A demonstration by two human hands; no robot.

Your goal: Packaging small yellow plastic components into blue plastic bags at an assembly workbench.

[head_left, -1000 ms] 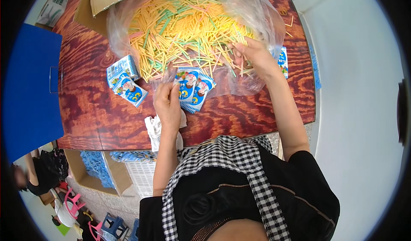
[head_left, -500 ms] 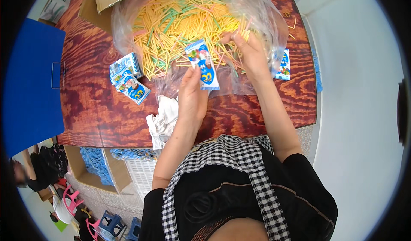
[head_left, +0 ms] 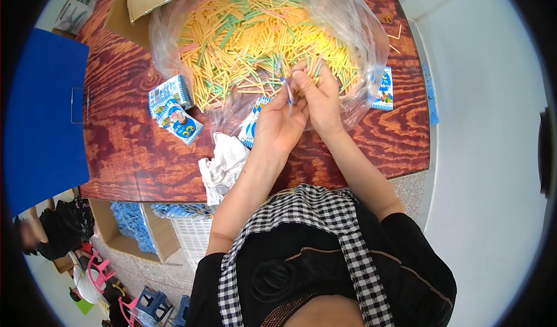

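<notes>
My left hand [head_left: 281, 121] is closed on a small blue-and-white packet [head_left: 285, 82], which is turned nearly edge-on. Close against it, my right hand [head_left: 322, 103] pinches a few thin pastel sticks [head_left: 318, 66] between thumb and fingers. Whether the sticks touch the packet's opening cannot be made out. Both hands are over the near edge of a clear plastic bag [head_left: 371, 42] heaped with loose yellow, green and pink sticks [head_left: 243, 42]. Another blue-and-white packet [head_left: 249, 124] lies partly hidden beside my left wrist.
Several similar packets [head_left: 177, 121] are piled at the left, and one packet [head_left: 383, 89] lies at the right. A white cloth [head_left: 223, 167] rests near the front edge of the wood-grain table [head_left: 139, 164]. A cardboard box [head_left: 130, 28] stands behind the bag. Other people sit lower left.
My right hand has come down and left from the heap with sticks, to meet my left hand. The packet has turned from face-up to nearly edge-on. Another packet now shows by my left wrist.
</notes>
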